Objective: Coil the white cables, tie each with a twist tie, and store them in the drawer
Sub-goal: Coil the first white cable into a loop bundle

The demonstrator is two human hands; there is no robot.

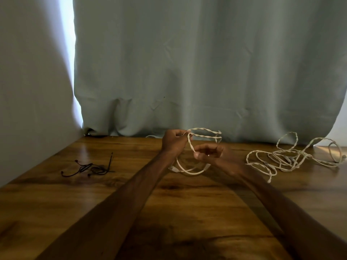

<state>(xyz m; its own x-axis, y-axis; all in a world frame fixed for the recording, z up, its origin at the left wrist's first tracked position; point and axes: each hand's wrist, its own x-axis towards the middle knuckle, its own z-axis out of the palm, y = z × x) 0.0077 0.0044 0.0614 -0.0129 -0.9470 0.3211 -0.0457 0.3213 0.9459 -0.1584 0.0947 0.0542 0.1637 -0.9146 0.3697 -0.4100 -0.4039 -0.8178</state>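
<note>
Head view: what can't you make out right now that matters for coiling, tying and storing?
- Drawer: not in the head view at all.
- Held cable: the part inside the left hand is hidden by the fingers; the right hand is motion-blurred.
- Dark ties: tangled and small, count unclear.
- Loose cables: overlapping loops, number unclear.

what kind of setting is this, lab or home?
Probably a home room, not a lab: a wooden tabletop pushed against a floor-length pale curtain with daylight at its edges, and loose white cables lying on it. No lab gear shows.
</note>
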